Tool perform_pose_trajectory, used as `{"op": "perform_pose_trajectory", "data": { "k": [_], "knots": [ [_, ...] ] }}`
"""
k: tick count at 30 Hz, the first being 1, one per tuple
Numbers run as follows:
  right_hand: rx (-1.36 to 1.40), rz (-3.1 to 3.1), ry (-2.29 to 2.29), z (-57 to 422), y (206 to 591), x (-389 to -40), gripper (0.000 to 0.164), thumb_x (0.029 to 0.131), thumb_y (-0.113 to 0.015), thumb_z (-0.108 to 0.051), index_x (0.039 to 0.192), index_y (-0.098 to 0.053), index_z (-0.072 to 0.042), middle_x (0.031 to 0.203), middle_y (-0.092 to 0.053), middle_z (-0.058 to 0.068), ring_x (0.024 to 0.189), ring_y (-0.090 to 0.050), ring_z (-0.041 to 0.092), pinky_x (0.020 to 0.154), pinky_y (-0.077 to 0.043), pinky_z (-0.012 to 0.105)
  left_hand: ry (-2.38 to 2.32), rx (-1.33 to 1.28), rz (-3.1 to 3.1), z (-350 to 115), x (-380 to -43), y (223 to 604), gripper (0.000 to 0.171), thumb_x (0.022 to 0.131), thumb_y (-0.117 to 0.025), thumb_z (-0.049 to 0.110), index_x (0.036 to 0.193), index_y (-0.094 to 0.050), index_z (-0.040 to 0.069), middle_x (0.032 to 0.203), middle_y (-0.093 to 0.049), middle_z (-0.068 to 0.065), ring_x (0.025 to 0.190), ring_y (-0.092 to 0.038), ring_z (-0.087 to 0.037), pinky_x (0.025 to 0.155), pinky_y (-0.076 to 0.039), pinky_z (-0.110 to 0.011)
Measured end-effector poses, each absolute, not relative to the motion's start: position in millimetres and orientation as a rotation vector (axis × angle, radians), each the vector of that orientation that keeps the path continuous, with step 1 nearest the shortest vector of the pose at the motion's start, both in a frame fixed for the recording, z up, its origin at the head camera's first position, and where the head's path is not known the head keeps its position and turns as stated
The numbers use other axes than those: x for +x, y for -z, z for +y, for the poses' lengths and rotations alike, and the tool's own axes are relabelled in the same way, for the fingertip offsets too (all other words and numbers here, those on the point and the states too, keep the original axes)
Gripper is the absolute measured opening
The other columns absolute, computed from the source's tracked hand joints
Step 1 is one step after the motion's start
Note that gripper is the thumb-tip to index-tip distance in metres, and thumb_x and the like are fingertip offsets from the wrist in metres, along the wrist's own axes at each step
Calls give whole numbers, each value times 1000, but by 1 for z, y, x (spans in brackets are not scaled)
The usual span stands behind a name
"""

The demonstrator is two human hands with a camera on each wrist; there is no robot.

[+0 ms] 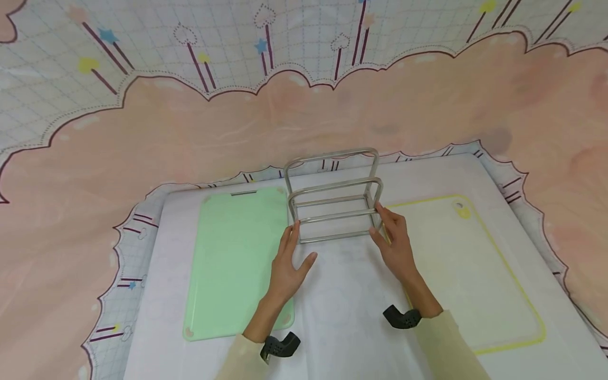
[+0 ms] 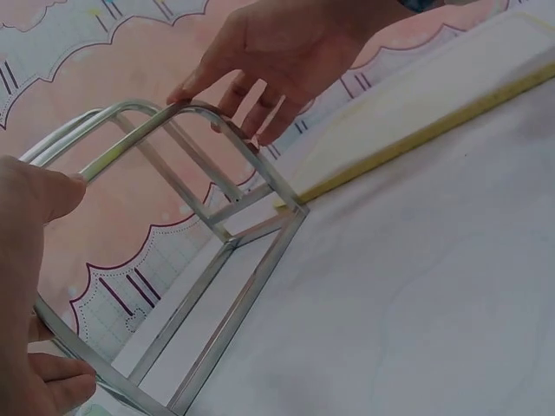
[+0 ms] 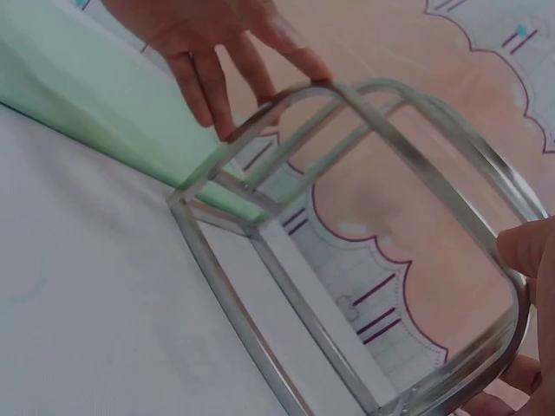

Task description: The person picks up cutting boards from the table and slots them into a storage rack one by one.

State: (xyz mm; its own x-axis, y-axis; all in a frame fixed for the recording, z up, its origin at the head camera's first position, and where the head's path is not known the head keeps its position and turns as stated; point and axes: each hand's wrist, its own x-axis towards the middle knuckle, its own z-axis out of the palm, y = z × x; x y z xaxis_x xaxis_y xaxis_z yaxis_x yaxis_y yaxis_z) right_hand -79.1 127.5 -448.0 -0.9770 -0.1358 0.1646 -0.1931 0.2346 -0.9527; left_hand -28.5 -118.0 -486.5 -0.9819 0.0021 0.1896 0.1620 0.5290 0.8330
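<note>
A silver metal rack [image 1: 334, 237] of bent bars stands near the table's far edge between two chopping boards. My left hand [image 1: 287, 274] is at its left side, straight fingers touching the side bar and thumb spread away in the head view. On the other side, my right hand [image 1: 398, 250] pinches the right side bar, fingers outside and thumb toward the front. The left wrist view shows the rack's base [image 2: 223, 334] low over the white surface. In the right wrist view, my right thumb [image 3: 525, 247] lies at the front top bar.
A green chopping board [image 1: 237, 264] lies left of the rack. To the right lies a pale chopping board [image 1: 465, 274] with a yellow rim. Both rest on the white table [image 1: 342, 316]. Behind it hangs a patterned pink cloth [image 1: 214, 137].
</note>
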Motion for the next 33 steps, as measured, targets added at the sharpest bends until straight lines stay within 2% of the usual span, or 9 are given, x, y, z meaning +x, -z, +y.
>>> {"op": "perform_pose_trajectory", "data": {
  "k": [6, 12, 20, 24, 27, 31, 33],
  "knots": [
    [356, -2424, -1812, 127, 449, -80, 56, 92, -57, 6, 144, -34, 5, 134, -27, 32, 123, -33, 42, 104, -23, 62, 1444, -136, -2539, -112, -27, 485, 75, 91, -66, 26, 153, -25, 16, 153, -26, -17, 124, -43, -48, 87, -42, -63],
    [374, -2448, -1778, 125, 448, -81, 58, 93, -56, 6, 145, -31, 5, 137, -24, 35, 124, -34, 46, 104, -25, 61, 1416, -92, -2554, -110, -27, 489, 76, 91, -65, 29, 153, -23, 20, 154, -25, -14, 118, -49, -47, 86, -44, -62],
    [408, -2394, -1868, 127, 454, -83, 60, 94, -53, 7, 147, -26, 3, 141, -19, 31, 126, -30, 41, 106, -20, 62, 1449, -95, -2579, -110, -29, 491, 79, 91, -65, 31, 155, -18, 23, 157, -18, -10, 121, -46, -47, 85, -44, -62],
    [405, -2434, -1798, 123, 457, -81, 63, 94, -55, 6, 149, -25, 1, 143, -17, 30, 130, -26, 42, 106, -20, 63, 1459, -73, -2611, -114, -28, 495, 80, 92, -65, 30, 155, -14, 28, 158, -16, -5, 131, -37, -41, 90, -41, -63],
    [374, -2457, -1741, 117, 460, -73, 67, 92, -56, 7, 149, -22, 2, 146, -12, 31, 135, -19, 43, 106, -20, 62, 1497, -69, -2601, -118, -27, 497, 80, 93, -64, 30, 155, -14, 24, 157, -18, -6, 138, -27, -33, 100, -34, -59],
    [297, -2380, -1783, 104, 467, -58, 71, 91, -57, 9, 149, -17, 6, 150, -5, 29, 139, -11, 41, 108, -18, 59, 1587, -47, -2525, -128, -25, 498, 78, 94, -63, 27, 154, -16, 12, 155, -25, -12, 140, -24, -27, 109, -25, -53],
    [256, -2344, -1850, 95, 470, -50, 70, 91, -55, 10, 148, -16, 8, 151, -7, 29, 139, -13, 42, 108, -19, 58, 1614, -7, -2494, -138, -23, 498, 75, 95, -62, 25, 153, -18, 9, 154, -27, -13, 140, -25, -26, 109, -24, -51]
  ]
}}
